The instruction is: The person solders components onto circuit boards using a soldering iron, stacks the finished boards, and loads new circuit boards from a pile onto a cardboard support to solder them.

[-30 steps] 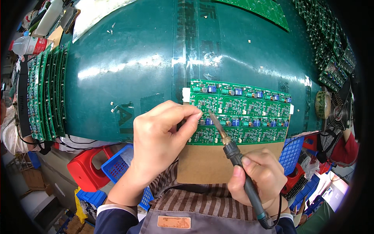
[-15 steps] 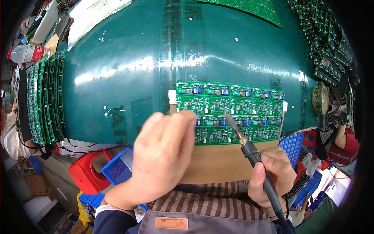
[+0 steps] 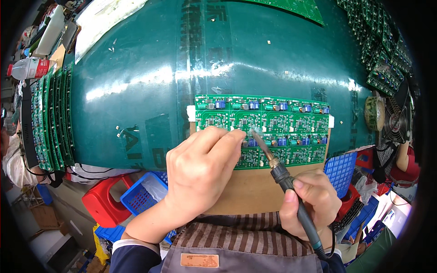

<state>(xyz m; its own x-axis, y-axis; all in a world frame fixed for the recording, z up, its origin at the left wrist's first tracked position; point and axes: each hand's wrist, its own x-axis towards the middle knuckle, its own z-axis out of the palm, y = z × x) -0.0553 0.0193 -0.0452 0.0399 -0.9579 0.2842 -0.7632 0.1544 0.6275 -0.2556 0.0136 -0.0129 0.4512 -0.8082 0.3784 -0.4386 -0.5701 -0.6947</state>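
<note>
A green panel of joined circuit boards [image 3: 275,122] lies on a brown board [image 3: 255,193] at the table's near edge. Blue, green and round parts stand on it in rows. My right hand [image 3: 309,200] grips a soldering iron [image 3: 291,184] by its dark handle, and the tip points at the middle of the panel. Over the panel's left part, my left hand [image 3: 205,164] is closed with thumb and fingers pinched together close to the iron's tip. Whatever the pinch holds, if anything, is hidden. The fingers also cover the panel's lower left corner.
Several upright circuit boards [image 3: 52,118] stand in a row at the left, by a bottle [image 3: 31,68]. More boards [image 3: 387,59] are piled at the far right, above a tape roll [image 3: 374,113] and a fan [image 3: 397,119]. Below the table are a red stool [image 3: 102,204] and a blue basket [image 3: 145,193].
My left hand has moved right over the panel, toward the iron's tip. The soldering iron has shifted slightly left in the picture, as has the panel.
</note>
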